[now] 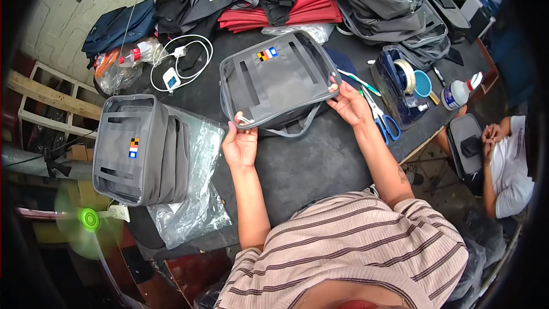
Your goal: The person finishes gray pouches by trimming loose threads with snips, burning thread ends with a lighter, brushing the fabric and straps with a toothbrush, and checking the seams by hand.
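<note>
Between my hands is a grey zippered bag [280, 83] with two dark slots and a small patch of coloured flags on its face. Its near left corner is gripped by my left hand [240, 144], fingers curled beneath and thumb on the edge. My right hand [350, 105] holds the right corner in the same way. The bag is tilted over the dark table [320, 166], and a strap hangs below its near edge. To the left, several similar grey bags [128, 149] stand stacked on clear plastic wrapping [194, 194].
Blue-handled scissors [387, 129] lie right of my right hand, near a clear-sided case [400, 94] with tape rolls and a white bottle [460, 91]. Grey bags [389, 6] and red fabric [280, 14] are piled behind. A fan [88, 218] spins left; another person [506, 154] sits right.
</note>
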Tool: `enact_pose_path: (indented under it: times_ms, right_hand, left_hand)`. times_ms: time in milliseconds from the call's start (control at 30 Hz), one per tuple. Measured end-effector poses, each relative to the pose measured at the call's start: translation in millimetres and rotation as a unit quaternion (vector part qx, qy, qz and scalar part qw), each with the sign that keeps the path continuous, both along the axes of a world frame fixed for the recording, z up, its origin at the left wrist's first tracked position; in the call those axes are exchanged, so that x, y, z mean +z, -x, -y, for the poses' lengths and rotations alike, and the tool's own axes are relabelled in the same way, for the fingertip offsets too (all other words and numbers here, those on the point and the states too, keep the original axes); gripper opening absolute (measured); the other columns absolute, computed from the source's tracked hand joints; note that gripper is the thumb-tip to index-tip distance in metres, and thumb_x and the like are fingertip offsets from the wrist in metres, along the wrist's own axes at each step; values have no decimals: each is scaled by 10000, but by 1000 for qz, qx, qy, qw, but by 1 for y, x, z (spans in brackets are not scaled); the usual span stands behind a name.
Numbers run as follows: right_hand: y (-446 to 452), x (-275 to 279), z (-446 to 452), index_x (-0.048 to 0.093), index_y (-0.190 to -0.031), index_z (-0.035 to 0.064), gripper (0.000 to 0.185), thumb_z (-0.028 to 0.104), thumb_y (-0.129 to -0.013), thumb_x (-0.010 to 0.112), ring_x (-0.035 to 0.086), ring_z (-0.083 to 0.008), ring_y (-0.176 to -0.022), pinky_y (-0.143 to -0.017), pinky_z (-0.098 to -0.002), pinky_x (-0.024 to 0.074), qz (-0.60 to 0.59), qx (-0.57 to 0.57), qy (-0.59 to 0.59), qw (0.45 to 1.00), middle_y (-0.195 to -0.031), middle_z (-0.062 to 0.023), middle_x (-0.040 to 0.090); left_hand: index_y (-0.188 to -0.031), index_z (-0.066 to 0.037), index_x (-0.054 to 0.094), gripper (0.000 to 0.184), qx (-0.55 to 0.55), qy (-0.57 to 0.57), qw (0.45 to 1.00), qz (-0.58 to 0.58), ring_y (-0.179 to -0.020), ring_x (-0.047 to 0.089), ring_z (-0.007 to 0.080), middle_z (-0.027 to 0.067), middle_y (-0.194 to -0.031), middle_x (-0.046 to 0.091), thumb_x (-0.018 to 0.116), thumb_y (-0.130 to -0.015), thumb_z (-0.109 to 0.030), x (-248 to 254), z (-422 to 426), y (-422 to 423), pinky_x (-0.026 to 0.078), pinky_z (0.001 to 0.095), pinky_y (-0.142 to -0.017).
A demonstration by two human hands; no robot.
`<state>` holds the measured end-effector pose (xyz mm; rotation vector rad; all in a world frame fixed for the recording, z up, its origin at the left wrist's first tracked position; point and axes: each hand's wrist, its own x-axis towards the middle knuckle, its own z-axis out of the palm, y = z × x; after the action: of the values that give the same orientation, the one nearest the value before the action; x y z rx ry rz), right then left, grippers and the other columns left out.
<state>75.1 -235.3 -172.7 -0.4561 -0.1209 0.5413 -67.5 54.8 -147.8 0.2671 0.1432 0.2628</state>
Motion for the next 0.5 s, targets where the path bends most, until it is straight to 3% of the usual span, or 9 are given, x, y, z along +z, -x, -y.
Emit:
enact_pose_path:
  times_ms: [133, 167, 267, 333, 433, 500]
  right_hand:
    - [5, 13, -9, 506, -1227, -9, 382, 153, -897, 610, 612, -219, -1004, -916, -394, 494, -40, -10, 3, 999, -1010, -79, 636]
    - [7, 20, -12, 484, -1250, -18, 427, 170, -892, 620, 608, -208, -1000, -920, -378, 496, -78, -31, 23, 996, -1003, -77, 626]
    - [6, 31, -17, 533, -1148, -33, 314, 120, -887, 616, 626, -261, -1010, -924, -424, 513, -84, -22, 3, 996, -1036, -136, 640]
    - [6, 38, -20, 558, -1056, -42, 188, 59, -899, 580, 617, -311, -1042, -930, -477, 515, -98, -25, -16, 995, -1050, -186, 632]
    - [9, 44, -24, 557, -1056, -46, 170, 43, -912, 551, 613, -332, -1045, -926, -488, 514, -81, -14, 0, 997, -1072, -202, 621]
    - [10, 45, -26, 547, -1076, -55, 173, 20, -925, 508, 607, -349, -1051, -928, -497, 510, -49, -1, 1, 999, -1088, -209, 612]
  left_hand:
    - [-1142, 32, 557, 334, 19, -11, 1000, -12, -940, 605, 215, 114, -1033, 639, 548, -938, -233, 16, 2, 0, 466, 433, -932]
    - [-1123, 8, 572, 337, 0, 2, 1000, 8, -1016, 577, 263, 150, -1079, 605, 559, -934, -270, 31, 9, 1, 439, 464, -977]
    - [-1136, 6, 545, 344, -35, -27, 999, -5, -1085, 544, 344, 217, -1083, 582, 563, -933, -271, 50, 25, -5, 385, 514, -1042]
    - [-1140, 26, 528, 364, -55, -47, 997, -27, -1062, 560, 345, 223, -1061, 589, 566, -932, -270, 57, 35, -11, 405, 514, -1025]
    - [-1123, 39, 532, 383, -75, -73, 992, -76, -1038, 576, 352, 234, -1041, 599, 571, -930, -289, 63, 50, -20, 438, 515, -991]
    - [-1173, 48, 483, 376, -93, -103, 988, -66, -1048, 582, 363, 228, -1078, 592, 612, -902, -178, 51, 58, -27, 449, 520, -989]
